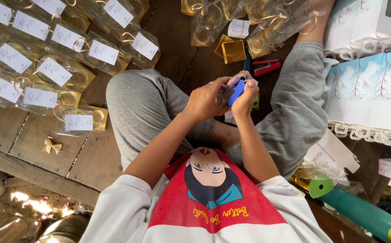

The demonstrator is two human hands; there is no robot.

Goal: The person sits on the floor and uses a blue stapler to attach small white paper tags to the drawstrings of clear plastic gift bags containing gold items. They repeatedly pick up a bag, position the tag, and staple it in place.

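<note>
Blue plastic stapler (236,91) sits mid-frame, pinched between both hands over the lap. Right hand (245,100) wraps it from the right side, fingers curled shut on the body; left hand (203,101) closes in from the left, fingertips at its end, gripping it too. Whether anything sits in its mouth, can't tell — hands cover it. Step in hand reads as working or loading the stapler, not yet stapling onto a pack. Next move, my guess, calls for a firm two-hand squeeze with fingertips kept out of the mouth. Materials: clear crinkly cellophane packs (38,76) fill the upper left of the frame, each with a white paper tag (78,122), gold thread loop and glass inside on a gold card base. More packs (267,22) at top centre, beside a small stack of white tags (239,28) and loose gold card squares (233,51). Red stapler (265,67) lies just right of those, matte plastic and metal. Right edge: rows of white-and-pale-blue card boxes (370,90) with a twig print. Small gold ribbon bow (52,146) at left on rough grey plank floor (47,153). Green-teal plastic tube (361,211) lower right. Grey knit trousers (150,103), legs crossed.
</note>
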